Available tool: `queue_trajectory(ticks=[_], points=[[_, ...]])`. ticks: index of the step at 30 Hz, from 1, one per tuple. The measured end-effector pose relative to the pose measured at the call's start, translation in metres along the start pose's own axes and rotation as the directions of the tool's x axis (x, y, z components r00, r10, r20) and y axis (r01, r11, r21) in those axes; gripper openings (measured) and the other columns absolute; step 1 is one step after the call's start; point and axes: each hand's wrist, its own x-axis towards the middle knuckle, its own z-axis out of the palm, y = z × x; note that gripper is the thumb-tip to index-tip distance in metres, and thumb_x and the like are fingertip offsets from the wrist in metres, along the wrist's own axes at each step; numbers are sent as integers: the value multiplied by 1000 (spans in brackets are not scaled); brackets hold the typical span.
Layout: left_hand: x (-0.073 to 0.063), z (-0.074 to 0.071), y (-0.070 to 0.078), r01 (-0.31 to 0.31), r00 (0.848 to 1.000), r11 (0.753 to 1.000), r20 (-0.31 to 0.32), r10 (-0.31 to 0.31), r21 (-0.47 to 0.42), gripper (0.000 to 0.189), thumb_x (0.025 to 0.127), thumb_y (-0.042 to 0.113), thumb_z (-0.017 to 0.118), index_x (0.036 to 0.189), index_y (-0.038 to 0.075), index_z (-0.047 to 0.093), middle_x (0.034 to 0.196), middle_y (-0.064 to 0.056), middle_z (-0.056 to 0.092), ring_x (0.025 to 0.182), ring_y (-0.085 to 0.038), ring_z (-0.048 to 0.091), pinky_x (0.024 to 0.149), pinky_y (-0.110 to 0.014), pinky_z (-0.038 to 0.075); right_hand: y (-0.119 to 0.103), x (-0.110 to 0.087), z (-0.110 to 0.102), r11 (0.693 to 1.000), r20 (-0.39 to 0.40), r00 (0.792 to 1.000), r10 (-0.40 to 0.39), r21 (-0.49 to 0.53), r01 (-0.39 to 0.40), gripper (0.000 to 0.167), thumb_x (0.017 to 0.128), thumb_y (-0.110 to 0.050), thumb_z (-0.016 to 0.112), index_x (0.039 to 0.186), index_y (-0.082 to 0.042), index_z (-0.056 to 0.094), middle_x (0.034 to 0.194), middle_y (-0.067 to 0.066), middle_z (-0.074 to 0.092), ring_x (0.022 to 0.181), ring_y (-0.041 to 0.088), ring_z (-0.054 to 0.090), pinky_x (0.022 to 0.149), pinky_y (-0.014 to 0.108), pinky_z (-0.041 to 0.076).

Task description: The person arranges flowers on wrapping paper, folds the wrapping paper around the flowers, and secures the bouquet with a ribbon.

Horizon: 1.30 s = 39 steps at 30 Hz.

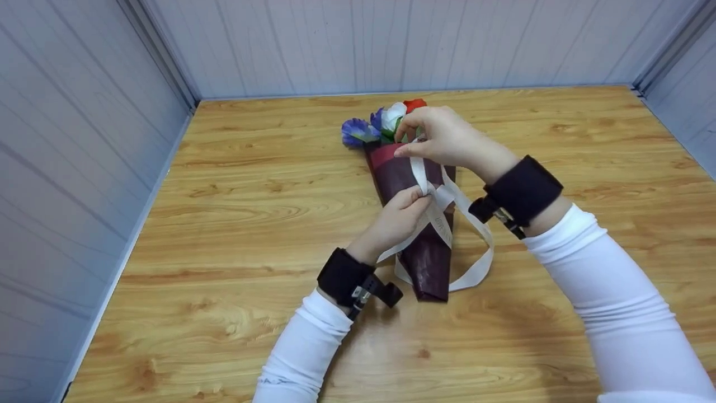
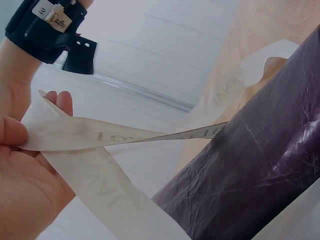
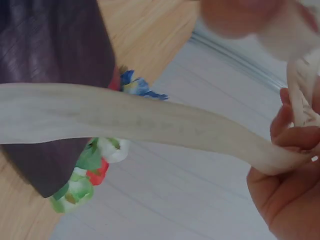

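A flower bouquet in dark maroon wrapping paper (image 1: 430,274) lies on the wooden table, its blossoms at the far end. A cream ribbon (image 2: 110,135) with printed letters crosses around its middle. My left hand (image 1: 398,219) pinches the ribbon where its strands meet over the wrapping; the left wrist view shows the thumb pressing it against the fingers. Farther up, near the wrapper's pinkish-red rim (image 1: 386,154), my right hand (image 1: 450,140) pinches another stretch of ribbon, held taut between both hands. Blurred fingers (image 3: 240,17) appear close to the camera in the right wrist view.
Blue-purple flowers (image 1: 358,132), a white bloom (image 1: 393,116) and a red one (image 1: 415,104) stick out of the wrapping. A loose ribbon loop trails right of the bouquet. Pale panel walls (image 1: 313,45) border the table (image 1: 240,224) at the back and sides.
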Motion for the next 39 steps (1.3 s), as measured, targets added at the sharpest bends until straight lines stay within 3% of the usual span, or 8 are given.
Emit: queue_trajectory(ticks=[7,9,14,19,26,30,35,39], points=[[-1,-1,0,-18,999,999,-39,19,37,27,102,6,34,101,-12,54,93,-17,63,86,-7,52,80,-18,40,11,1,7,997,-142,989,31,72,-21,35,96,-30,54,118,-2,59,132,19,41,123,36,37,101,51,30],[0,0,0,-39,999,998,-28,40,45,30,102,7,33,106,-13,54,100,-24,65,90,-7,56,84,-19,42,13,-6,6,994,-199,979,38,112,-16,35,97,-29,53,118,-1,59,132,20,41,128,37,33,105,53,25],[-1,1,3,-36,999,999,-4,36,-18,36,104,10,29,113,-15,53,108,-31,63,100,-13,60,93,-25,46,23,-37,12,974,-328,943,62,227,15,26,95,-18,55,109,3,61,116,16,52,114,27,43,99,46,30],[0,2,4,-13,1000,999,-28,12,-42,36,104,10,30,115,-16,53,110,-31,62,102,-16,60,93,-24,46,39,-70,34,947,-427,900,85,314,60,13,88,-5,63,88,7,62,91,-1,55,91,10,47,84,28,35],[0,2,5,-7,996,1000,-93,9,18,35,103,11,35,107,-16,57,93,-6,63,85,-3,52,80,-18,42,49,-92,64,915,-398,911,108,397,65,9,79,0,72,84,5,67,90,-5,56,85,5,50,78,22,40],[0,2,4,-25,996,1000,-82,24,-7,39,104,13,32,103,-16,58,85,2,58,82,-4,51,79,-19,42,47,-93,70,911,-373,919,125,411,43,16,74,0,77,87,5,67,92,-3,56,84,6,51,76,20,41],[0,2,5,-28,998,1000,-63,29,11,44,104,15,27,107,-15,59,95,-6,61,91,-4,53,87,-19,42,44,-90,74,906,-345,927,148,422,12,19,75,-2,77,91,6,69,90,-3,56,81,5,50,69,17,42],[1,3,6,-32,998,999,-49,32,-10,46,105,15,24,113,-17,56,108,-18,61,100,-6,53,94,-20,42,43,-88,78,872,-342,921,185,490,6,18,76,1,75,91,8,69,87,-5,56,75,6,49,62,16,40]])
